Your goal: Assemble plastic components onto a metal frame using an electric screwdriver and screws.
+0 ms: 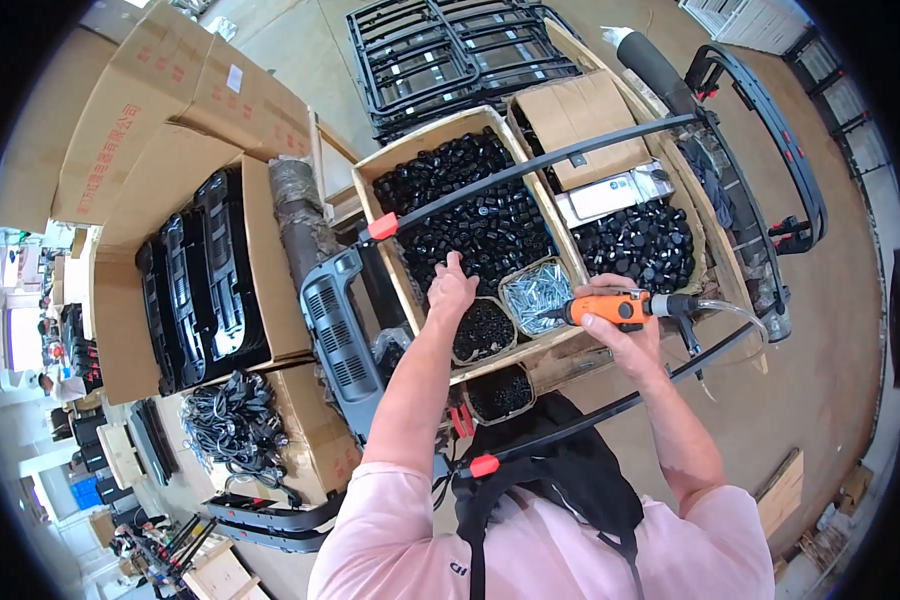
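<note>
Pink sleeves (400, 530) are being seen lowest in view, both forearms reaching forward over 2 black bars (570, 425). An orange powered driver (615, 308) is being gripped by the right hand (625, 325), fingers wrapped tight, its tip beside a small box of silver screws (535, 295). Glossy black caps (480, 215) are being touched by the left hand (452, 285), fingers curled down, near the wooden crate (370, 215) edge. Bare floor (830, 330) is lying open to the right.

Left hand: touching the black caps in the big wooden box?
Touching. The head view shows the left hand with its fingers pressed down into the pile of black caps, no gap between them.
</note>
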